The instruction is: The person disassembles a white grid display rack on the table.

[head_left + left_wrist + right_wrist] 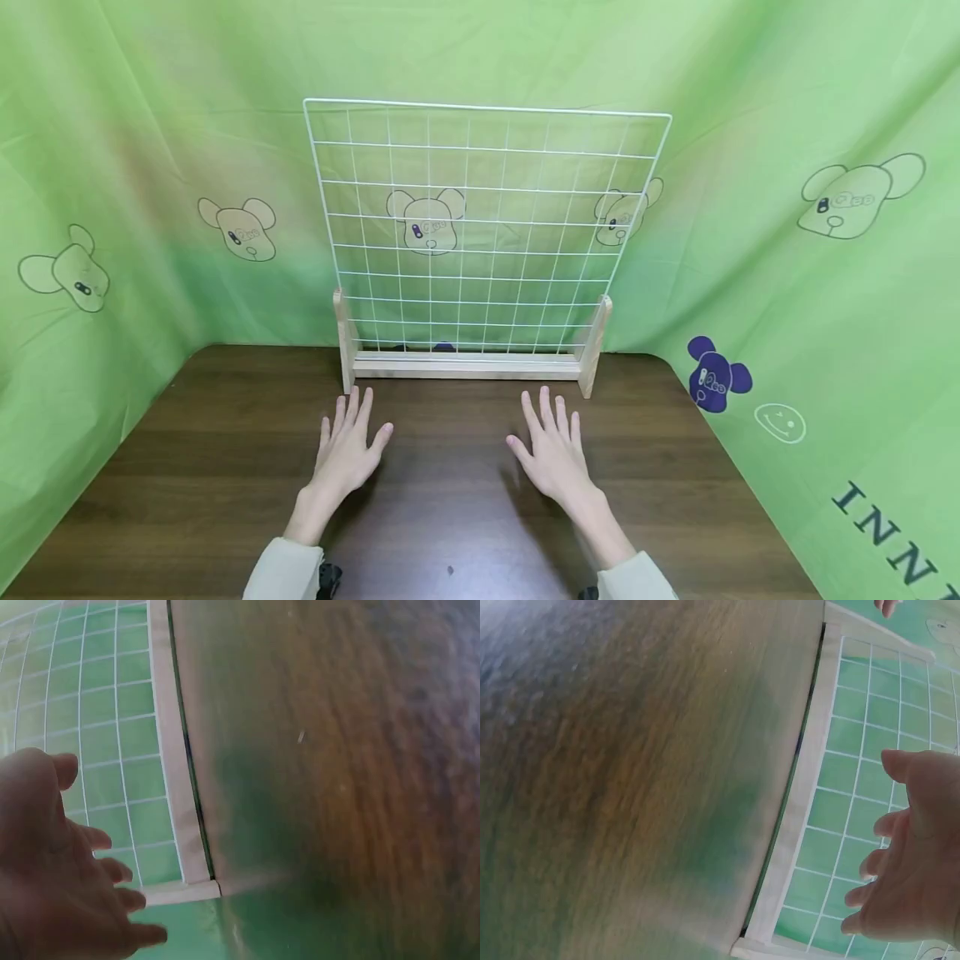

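1. Wire grid panel (pixel 465 220): stands at centre of the head frame, leaning slightly, its lower edge seated in the wooden stand (pixel 468 365). No loose part of either is seen.
2. Progress: in my judgement, panel and stand are already joined. No handling is under way; whether any work remains on them cannot be told.
3. Left hand (pixel 347 457): lower centre-left of the head frame. Fingers straight and slightly spread, thumb apart, pinching nothing. Fingertips lie near the stand's left foot; contact cannot be confirmed.
4. Right hand (pixel 555 462): lower centre-right. Fingers likewise extended and fanned, thumb apart, holding nothing. The stand's right foot lies just beyond, to the upper right of the fingertips.
5. Table (pixel 450 483): dark brown, lower half, bearing the stand at its far edge.
6. Printed green cloth (pixel 720 208): behind and at both sides.
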`<state>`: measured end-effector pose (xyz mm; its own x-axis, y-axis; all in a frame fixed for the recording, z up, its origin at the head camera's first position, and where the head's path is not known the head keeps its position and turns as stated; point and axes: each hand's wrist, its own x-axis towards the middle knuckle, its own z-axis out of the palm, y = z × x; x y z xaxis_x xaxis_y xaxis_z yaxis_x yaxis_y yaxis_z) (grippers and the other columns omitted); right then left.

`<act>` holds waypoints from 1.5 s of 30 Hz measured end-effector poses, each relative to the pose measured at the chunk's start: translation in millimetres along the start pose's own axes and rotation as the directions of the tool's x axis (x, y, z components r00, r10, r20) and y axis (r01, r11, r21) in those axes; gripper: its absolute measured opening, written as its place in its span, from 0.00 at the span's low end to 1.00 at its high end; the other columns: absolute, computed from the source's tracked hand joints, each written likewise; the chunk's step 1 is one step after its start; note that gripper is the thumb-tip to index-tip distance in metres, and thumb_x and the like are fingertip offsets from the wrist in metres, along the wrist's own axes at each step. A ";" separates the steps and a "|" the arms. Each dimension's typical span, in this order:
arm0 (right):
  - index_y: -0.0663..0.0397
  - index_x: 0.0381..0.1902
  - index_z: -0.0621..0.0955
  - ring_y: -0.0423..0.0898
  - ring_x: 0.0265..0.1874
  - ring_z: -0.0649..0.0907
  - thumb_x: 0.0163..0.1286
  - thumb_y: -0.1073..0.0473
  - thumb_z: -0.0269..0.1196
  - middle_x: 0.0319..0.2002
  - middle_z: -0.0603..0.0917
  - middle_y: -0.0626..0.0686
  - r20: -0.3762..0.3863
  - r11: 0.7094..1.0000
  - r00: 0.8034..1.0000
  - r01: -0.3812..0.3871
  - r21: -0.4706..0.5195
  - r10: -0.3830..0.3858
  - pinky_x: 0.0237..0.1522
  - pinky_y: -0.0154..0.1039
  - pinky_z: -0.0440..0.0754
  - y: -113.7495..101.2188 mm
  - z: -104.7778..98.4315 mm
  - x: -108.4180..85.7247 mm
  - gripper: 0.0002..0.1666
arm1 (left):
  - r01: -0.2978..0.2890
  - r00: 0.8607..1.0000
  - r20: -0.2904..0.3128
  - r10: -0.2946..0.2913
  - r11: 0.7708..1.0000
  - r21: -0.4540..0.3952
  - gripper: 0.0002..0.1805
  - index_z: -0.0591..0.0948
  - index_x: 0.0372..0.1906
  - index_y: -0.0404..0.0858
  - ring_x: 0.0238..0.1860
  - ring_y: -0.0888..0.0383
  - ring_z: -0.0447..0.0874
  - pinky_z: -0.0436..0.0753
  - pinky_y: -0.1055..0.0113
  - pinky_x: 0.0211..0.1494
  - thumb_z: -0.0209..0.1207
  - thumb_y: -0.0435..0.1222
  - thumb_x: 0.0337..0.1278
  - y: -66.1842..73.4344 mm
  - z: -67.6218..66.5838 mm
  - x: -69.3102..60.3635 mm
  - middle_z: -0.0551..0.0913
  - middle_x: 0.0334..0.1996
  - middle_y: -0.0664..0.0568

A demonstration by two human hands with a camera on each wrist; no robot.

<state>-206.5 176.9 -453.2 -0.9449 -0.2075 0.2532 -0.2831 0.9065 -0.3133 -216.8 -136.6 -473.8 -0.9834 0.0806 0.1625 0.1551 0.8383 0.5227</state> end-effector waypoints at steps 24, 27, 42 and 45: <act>0.55 0.69 0.69 0.60 0.64 0.70 0.76 0.55 0.53 0.66 0.70 0.61 -0.078 0.847 0.969 -0.165 0.505 0.235 0.65 0.57 0.64 31.3 2.5 12.7 0.26 | 0.067 0.998 0.050 -0.045 0.704 -0.707 0.33 0.45 0.74 0.31 0.70 0.35 0.55 0.60 0.43 0.69 0.44 0.38 0.76 -32.9 -10.1 17.9 0.54 0.71 0.30; 0.58 0.67 0.71 0.59 0.59 0.75 0.76 0.57 0.52 0.61 0.75 0.62 -0.103 0.808 0.959 -0.163 0.567 0.265 0.62 0.54 0.70 38.8 0.6 16.7 0.24 | -0.018 1.000 -0.027 -0.004 0.623 -0.782 0.29 0.50 0.73 0.29 0.66 0.34 0.62 0.66 0.43 0.65 0.43 0.33 0.75 -34.8 -8.8 25.0 0.59 0.69 0.29; 0.67 0.67 0.67 0.39 0.41 0.85 0.80 0.58 0.45 0.59 0.74 0.70 0.075 0.384 0.935 -0.215 0.898 0.348 0.48 0.40 0.82 89.9 -24.8 25.0 0.25 | -0.010 0.989 -0.077 -0.127 0.458 -0.889 0.22 0.58 0.68 0.26 0.51 0.56 0.80 0.80 0.55 0.55 0.40 0.31 0.76 -54.7 -20.1 47.5 0.66 0.64 0.29; 0.68 0.67 0.66 0.39 0.41 0.85 0.80 0.57 0.44 0.57 0.77 0.68 0.101 0.358 0.929 -0.236 0.903 0.357 0.47 0.39 0.83 97.4 -30.8 30.5 0.25 | 0.001 0.984 -0.081 -0.161 0.454 -0.891 0.22 0.59 0.67 0.26 0.50 0.56 0.81 0.81 0.58 0.54 0.40 0.31 0.76 -60.4 -25.4 49.6 0.68 0.63 0.30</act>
<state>-257.8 270.1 -447.8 -0.9951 0.0937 0.0308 -0.0269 0.0418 -0.9988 -272.5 -196.9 -476.0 -0.9846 -0.0991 0.1437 0.1535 -0.1004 0.9830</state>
